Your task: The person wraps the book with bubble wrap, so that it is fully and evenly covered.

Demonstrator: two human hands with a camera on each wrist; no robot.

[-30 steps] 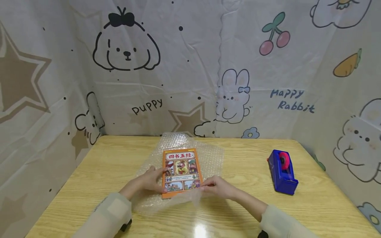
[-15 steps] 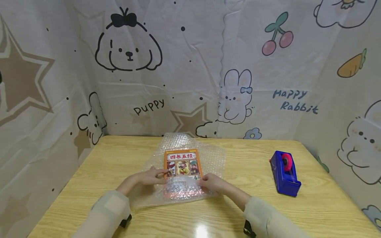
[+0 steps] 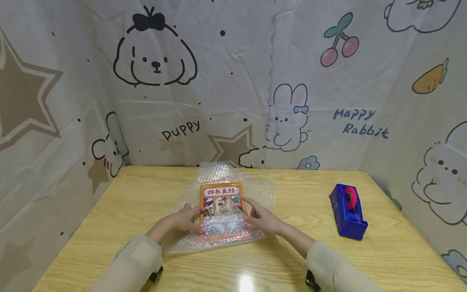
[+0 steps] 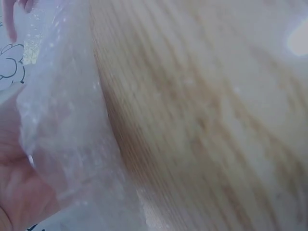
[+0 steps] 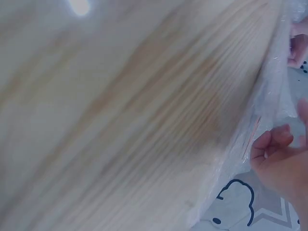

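An orange picture book [image 3: 220, 192] with a red title lies on a sheet of bubble wrap [image 3: 213, 172] on the table. The wrap's near end is folded over the lower part of the cover. At the book's left edge my left hand [image 3: 180, 221] rests, fingers spread and touching the cover. My right hand [image 3: 265, 219] lies along the right edge, with extended fingers touching the book and the folded wrap. Seen from the left wrist, the wrap hangs partly over the left palm [image 4: 26, 192]. In the right wrist view the right hand's fingers [image 5: 272, 142] bend beside the wrap's edge.
A blue tape dispenser [image 3: 348, 215] with a pink-cored roll stands at the right of the wooden table [image 3: 292, 251]. Patterned cloth [image 3: 219, 81] with cartoon animals hangs behind the table and at both sides.
My right hand drew the wrap's near end up over the book's lower part, then let go and moved to the right edge. The left hand stayed at the left edge.
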